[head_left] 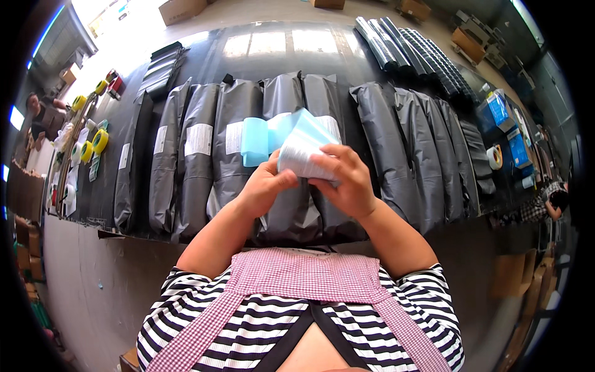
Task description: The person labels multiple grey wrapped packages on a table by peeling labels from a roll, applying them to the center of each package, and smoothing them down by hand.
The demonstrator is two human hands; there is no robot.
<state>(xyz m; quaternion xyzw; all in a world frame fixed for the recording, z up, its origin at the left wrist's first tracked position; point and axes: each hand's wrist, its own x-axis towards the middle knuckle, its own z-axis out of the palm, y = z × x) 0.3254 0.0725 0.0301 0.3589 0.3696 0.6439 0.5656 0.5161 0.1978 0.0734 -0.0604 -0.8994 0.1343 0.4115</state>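
Both hands hold a roll of labels (pixel 300 155) with a whitish, layered edge, above the middle of a row of packages. My left hand (pixel 263 185) is closed against the roll's lower left side. My right hand (pixel 345 180) grips it from the right, thumb below and fingers over the edge. A loose light-blue backing strip (pixel 254 139) runs left from the roll and curls at its end. Beneath lie grey plastic-wrapped packages (pixel 238 192) side by side, several bearing white labels (pixel 199 139). More wrapped packages (pixel 387 149) lie to the right; no labels show on them.
Black film-wrapped rolls (pixel 396 46) lie at the table's far right, and a dark folded stack (pixel 162 67) at far left. Yellow tape rolls (pixel 99 141) stand along the left edge. Blue boxes (pixel 499 111) sit at the right edge. Other people are at both sides.
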